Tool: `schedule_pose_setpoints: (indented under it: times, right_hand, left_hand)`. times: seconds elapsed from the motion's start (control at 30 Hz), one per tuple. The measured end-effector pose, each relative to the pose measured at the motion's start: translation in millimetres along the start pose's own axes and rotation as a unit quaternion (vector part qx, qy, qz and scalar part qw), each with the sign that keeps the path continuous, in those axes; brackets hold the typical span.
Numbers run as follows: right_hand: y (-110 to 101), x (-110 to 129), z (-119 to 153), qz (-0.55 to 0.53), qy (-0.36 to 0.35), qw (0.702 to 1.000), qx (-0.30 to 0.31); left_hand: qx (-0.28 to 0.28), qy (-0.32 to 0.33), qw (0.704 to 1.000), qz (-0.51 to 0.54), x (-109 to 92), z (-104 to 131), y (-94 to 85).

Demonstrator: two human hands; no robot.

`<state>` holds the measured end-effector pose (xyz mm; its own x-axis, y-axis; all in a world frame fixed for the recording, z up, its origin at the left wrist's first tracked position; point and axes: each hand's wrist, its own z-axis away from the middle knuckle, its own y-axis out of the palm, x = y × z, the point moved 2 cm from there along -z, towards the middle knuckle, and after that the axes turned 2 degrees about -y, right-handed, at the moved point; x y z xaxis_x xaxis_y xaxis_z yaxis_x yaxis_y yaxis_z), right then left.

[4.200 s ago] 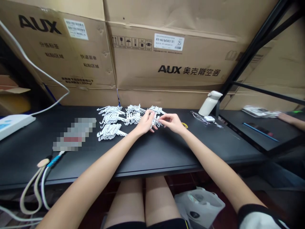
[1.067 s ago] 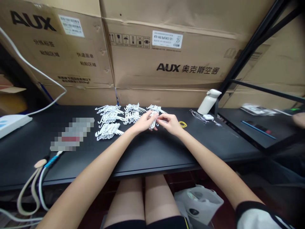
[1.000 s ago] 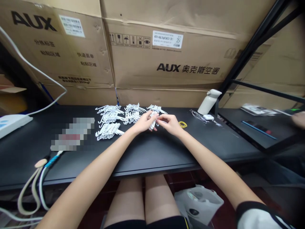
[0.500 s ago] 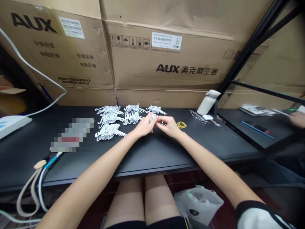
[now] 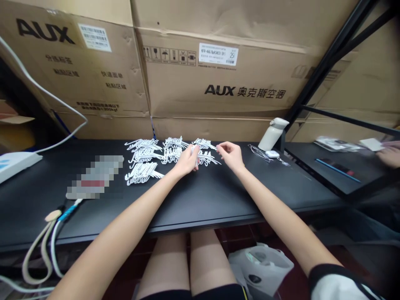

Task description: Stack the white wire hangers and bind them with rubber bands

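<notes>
My left hand [image 5: 186, 161] is closed around some thin white hooks [image 5: 195, 151], which show by its thumb. More white rods [image 5: 208, 158] stick out to the right of that hand; I cannot tell whether all of them are in its grip. My right hand [image 5: 230, 155] is apart from the left, its fingers bent and pinched near the rod ends. What those fingers hold, if anything, is too small to make out. Just behind the hands lies a bundle of the same hooks [image 5: 203, 143]. Several more bundles [image 5: 142, 173] lie to the left in short columns.
A white bottle [image 5: 271, 135], glasses [image 5: 260, 153] and a small white case [image 5: 272, 154] stand at the right. A blurred-out flat object [image 5: 95, 177] with a strap [image 5: 37, 258] lies left. Cardboard boxes [image 5: 218, 100] back the black table [image 5: 200, 204]. Another person's hand [image 5: 389, 155] is far right.
My right hand has moved right, away from my left, and now hides the yellow bands seen before. My left hand has shifted slightly left, and more white rods show between the hands.
</notes>
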<state>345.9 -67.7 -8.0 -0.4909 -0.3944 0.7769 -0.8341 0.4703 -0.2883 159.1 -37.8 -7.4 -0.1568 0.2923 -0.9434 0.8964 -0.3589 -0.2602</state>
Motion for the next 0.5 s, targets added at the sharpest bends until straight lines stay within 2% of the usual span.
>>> schedule_pose_setpoints:
  times: [0.13,0.27,0.5]
  right_hand:
    - [1.2,-15.6,-0.7,0.169,-0.025,0.982,0.078]
    - [4.9,-28.2,1.2,0.227,0.011,0.958,0.175]
    - [-7.1,-32.3,-5.3,0.262,0.029,0.945,0.195]
  left_hand:
    - [-0.042,-0.042,0.997,0.048,1.6,-4.1,-3.0]
    - [-0.086,-0.059,0.992,0.071,-0.3,-5.5,-5.8]
    - [-0.088,-0.072,0.992,0.055,2.1,-5.4,-6.6]
